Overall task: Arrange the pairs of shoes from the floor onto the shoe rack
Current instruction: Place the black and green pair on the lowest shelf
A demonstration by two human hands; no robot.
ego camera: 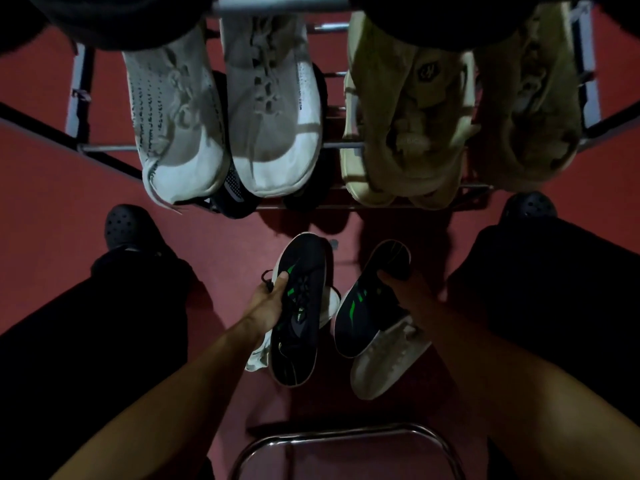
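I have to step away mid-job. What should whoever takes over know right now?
Left hand grips one black-green shoe; right hand grips its mate.
Both are held over the floor in front of the rack.
Done: white pair and tan pair sit on the rack; dark shoes show on a lower tier.
Left: rack the black-green pair, then the white shoes lying under them on the floor.

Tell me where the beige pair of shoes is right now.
In the head view, the beige pair sits on the right side of the rack, beside the white pair.
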